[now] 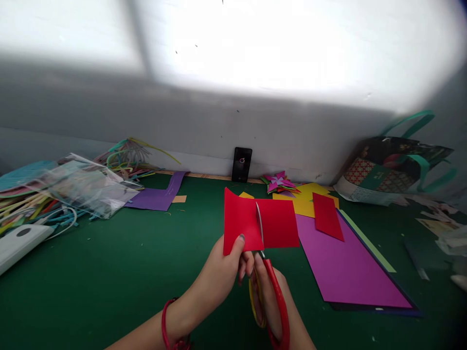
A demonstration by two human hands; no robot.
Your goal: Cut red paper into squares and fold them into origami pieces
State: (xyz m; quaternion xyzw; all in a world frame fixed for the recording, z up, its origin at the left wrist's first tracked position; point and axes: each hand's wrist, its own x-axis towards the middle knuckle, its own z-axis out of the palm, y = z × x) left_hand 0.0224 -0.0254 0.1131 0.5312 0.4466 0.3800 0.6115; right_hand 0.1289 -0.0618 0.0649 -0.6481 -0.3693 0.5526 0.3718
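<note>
A folded-looking sheet of red paper [279,222] is held up above the green table. My left hand [230,260] pinches its lower left part, thumb on the near face and fingers behind. My right hand [268,291] grips a pair of scissors [279,296] with red and yellow handles. One blade lies across the front of the paper, running upward near its middle; the other blade is hidden behind the sheet. The paper left of the blade bows slightly toward me.
Purple sheets [353,267] lie at right, with a red strip [328,216] and yellow paper [310,194] overlapping them. A phone [242,164] leans against the wall beside star-shaped paper pieces [279,182]. Pipe cleaners and a plastic bag [91,184] fill the left; a patterned bag [383,170] stands right.
</note>
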